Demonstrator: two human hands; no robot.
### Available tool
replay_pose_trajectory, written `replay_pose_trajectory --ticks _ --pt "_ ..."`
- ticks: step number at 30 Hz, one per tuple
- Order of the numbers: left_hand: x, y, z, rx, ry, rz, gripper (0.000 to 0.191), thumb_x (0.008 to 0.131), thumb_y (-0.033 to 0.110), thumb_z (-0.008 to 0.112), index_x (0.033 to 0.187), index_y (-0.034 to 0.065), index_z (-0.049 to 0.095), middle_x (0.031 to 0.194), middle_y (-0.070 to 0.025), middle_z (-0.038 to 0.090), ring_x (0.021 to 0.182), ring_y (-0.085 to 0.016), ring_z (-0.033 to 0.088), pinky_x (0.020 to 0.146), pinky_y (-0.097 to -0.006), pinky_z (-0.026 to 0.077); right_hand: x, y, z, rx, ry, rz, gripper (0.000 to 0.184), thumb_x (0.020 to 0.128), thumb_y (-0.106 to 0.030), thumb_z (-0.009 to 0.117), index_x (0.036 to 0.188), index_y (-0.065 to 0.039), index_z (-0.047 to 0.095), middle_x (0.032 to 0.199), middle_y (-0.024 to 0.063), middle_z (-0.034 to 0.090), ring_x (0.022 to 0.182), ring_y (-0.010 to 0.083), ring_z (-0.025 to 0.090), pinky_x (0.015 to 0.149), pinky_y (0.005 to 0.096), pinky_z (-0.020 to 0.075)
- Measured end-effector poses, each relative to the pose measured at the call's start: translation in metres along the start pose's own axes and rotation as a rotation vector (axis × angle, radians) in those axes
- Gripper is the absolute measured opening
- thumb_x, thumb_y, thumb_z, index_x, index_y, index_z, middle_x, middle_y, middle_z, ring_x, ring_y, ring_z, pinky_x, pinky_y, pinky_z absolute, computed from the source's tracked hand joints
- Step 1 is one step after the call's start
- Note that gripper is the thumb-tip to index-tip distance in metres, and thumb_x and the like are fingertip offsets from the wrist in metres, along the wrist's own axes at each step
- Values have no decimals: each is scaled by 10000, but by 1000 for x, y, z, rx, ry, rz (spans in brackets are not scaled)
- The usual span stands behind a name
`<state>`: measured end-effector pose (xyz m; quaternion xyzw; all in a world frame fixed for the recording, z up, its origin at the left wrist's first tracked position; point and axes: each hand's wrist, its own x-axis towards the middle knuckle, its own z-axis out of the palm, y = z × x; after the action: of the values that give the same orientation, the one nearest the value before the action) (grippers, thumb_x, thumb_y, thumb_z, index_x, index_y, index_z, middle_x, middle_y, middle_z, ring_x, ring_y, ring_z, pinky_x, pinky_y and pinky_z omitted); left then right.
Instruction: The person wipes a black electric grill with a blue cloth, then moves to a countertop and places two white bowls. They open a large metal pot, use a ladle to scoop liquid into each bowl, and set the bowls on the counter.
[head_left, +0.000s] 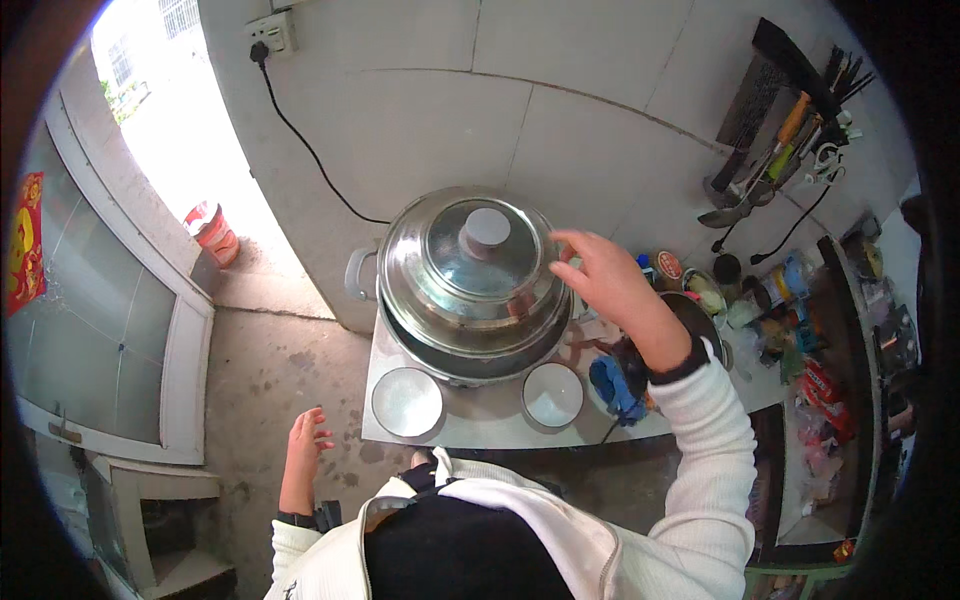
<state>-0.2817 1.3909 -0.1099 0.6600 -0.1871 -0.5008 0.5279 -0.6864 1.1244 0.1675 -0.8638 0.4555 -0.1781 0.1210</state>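
A big metal pot with a pale side handle stands on the counter against the wall. Its shiny domed lid has a glass centre and a round pale lid knob. More of the pot shows at the front, below the lid's edge. My right hand is at the lid's right rim, thumb and fingers apart; whether the fingertips touch the metal is unclear. My left hand hangs over the floor at the left, holding nothing, fingers loosely spread. Two bowls, a left white bowl and a right white bowl, stand before the pot.
A black cord runs from the wall socket down behind the pot. A blue cloth or bag lies under my right forearm. Jars and packages crowd the counter's right side. Ladles and other utensils hang on the wall.
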Motion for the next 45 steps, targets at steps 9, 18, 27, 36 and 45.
replay_pose_trajectory --ticks 9,18,27,36,45 --pt "-22 -13 -32 -76 4 29 431 1003 382 487 1231 26 570 1182 -103 560 850 -166 583 652 -287 524 80 -37 42 -253 -124 -132 585 799 -271 730 1334 -154 525 1243 130 548 1095 335 572 921 415 484" --pt "-21 -15 -27 -65 -81 5 421 1002 376 494 1216 23 579 1179 -93 577 852 -161 586 676 -296 518 84 -30 52 -77 -15 -135 527 712 -259 742 1197 -110 599 1081 200 590 993 383 603 861 431 506" --pt "5 -3 15 -12 -130 44 453 1016 408 444 1193 18 591 1140 -84 593 846 -162 586 680 -311 510 -17 45 -92 416 279 157 581 766 -241 766 1262 -39 538 1102 196 639 889 238 671 750 346 544" --pt "16 4 54 28 -16 112 463 1021 433 415 1144 30 607 1092 -66 607 811 -136 573 650 -289 504 -202 232 -161 -93 374 764 627 695 -253 797 1213 8 560 966 185 667 795 213 690 692 338 553" --pt "2 -2 90 -19 118 186 422 1024 420 434 1071 40 611 1036 -60 617 762 -117 575 580 -253 495 -236 350 -82 -248 230 779 654 618 -304 803 1169 -11 608 980 209 688 904 348 674 796 401 534"
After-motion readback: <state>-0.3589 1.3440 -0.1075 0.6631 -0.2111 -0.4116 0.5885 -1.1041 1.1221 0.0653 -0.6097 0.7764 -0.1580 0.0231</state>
